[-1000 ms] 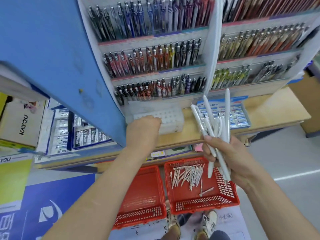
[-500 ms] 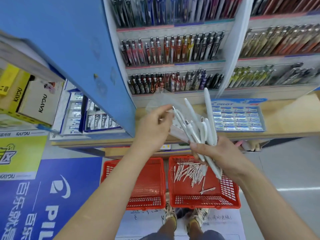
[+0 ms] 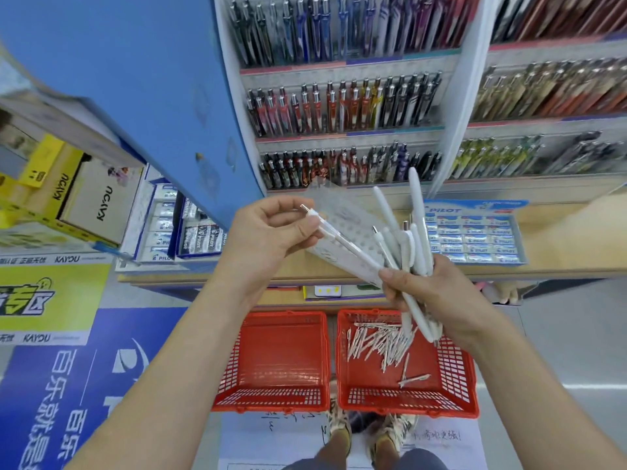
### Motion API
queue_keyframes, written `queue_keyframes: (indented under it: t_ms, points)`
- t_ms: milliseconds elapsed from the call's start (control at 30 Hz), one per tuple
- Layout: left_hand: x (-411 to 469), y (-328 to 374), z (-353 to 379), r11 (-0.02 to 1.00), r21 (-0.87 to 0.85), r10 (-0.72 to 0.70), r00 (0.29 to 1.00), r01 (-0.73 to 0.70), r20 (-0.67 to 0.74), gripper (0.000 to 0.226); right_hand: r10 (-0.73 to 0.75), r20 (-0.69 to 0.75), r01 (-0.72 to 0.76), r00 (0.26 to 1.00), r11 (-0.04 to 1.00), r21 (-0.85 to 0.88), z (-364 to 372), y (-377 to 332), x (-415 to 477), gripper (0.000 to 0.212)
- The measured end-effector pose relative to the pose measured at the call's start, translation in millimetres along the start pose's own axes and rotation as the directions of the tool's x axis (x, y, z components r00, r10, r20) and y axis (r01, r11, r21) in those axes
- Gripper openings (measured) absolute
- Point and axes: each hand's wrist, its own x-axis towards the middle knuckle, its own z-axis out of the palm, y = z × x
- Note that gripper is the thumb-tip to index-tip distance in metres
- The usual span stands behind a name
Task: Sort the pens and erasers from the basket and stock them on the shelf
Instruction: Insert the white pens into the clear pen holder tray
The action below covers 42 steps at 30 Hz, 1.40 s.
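A single wide-angle camera rides on the person's head and looks forward and steeply down. It faces the tiered white display shelf of upright pens (image 3: 342, 110), whose rows curve with the lens across the top of the frame. A tall blue side panel (image 3: 135, 79) leans in at upper left. Nearest the lens, at mid-frame, are the left hand (image 3: 268, 235), the right hand (image 3: 437, 293) and the white plastic pens (image 3: 419, 239) they hold. Farther below stand the left red plastic mesh basket (image 3: 271, 398) and the right red plastic mesh basket (image 3: 454, 364), with the patterned shoes (image 3: 339, 432) at the bottom edge.
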Motion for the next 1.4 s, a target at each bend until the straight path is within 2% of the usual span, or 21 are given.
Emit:
queue_keyframes:
  t_ms: [167,300,367,467,567,667,833,1033,1400]
  points:
    - [-1.3,4.0,6.2,0.994,0.108,0.017,1.000,-0.019,0.017,0.016,-0.039,-0.130,0.043,0.991,0.999,0.027,2.6,8.0,2.7,0.019]
    - [7.1,6.8,6.2,0.962,0.234,0.160,0.985,-0.141,-0.063,0.016,-0.019,-0.266,0.040,0.964,0.997,0.072,4.9,17.0,10.9,0.016]
    - [17.0,5.3,2.2,0.892,0.394,0.282,0.954,-0.222,-0.101,0.019,0.000,-0.365,0.020,0.931,0.998,0.051,2.1,26.8,18.7,0.014]
    - [31.4,-0.7,2.0,0.734,0.622,0.401,0.913,-0.274,-0.071,0.016,-0.020,-0.542,-0.025,0.840,0.997,-0.075,-1.7,45.6,33.7,0.015]
    - [43.1,-9.3,8.0,0.616,0.727,0.455,0.890,-0.304,-0.014,0.014,-0.070,-0.624,-0.043,0.779,0.986,-0.164,0.0,54.6,44.6,0.016]
    - [58.3,-12.5,12.5,0.509,0.791,0.501,0.864,-0.340,0.050,0.017,-0.130,-0.644,-0.061,0.754,0.962,-0.266,2.8,53.4,51.4,0.016]
    - [80.1,-14.4,15.5,0.396,0.868,0.481,0.873,-0.300,0.082,0.019,-0.168,-0.647,-0.109,0.744,0.925,-0.365,1.7,50.4,55.7,0.017]
    - [83.4,-11.9,12.7,0.417,0.868,0.438,0.896,-0.271,0.069,0.017,-0.171,-0.650,-0.118,0.740,0.919,-0.376,-7.7,50.7,52.5,0.021]
    - [79.4,-14.6,10.5,0.338,0.888,0.456,0.880,-0.312,0.136,0.016,-0.167,-0.606,-0.107,0.777,0.915,-0.389,-19.6,56.1,49.1,0.015]
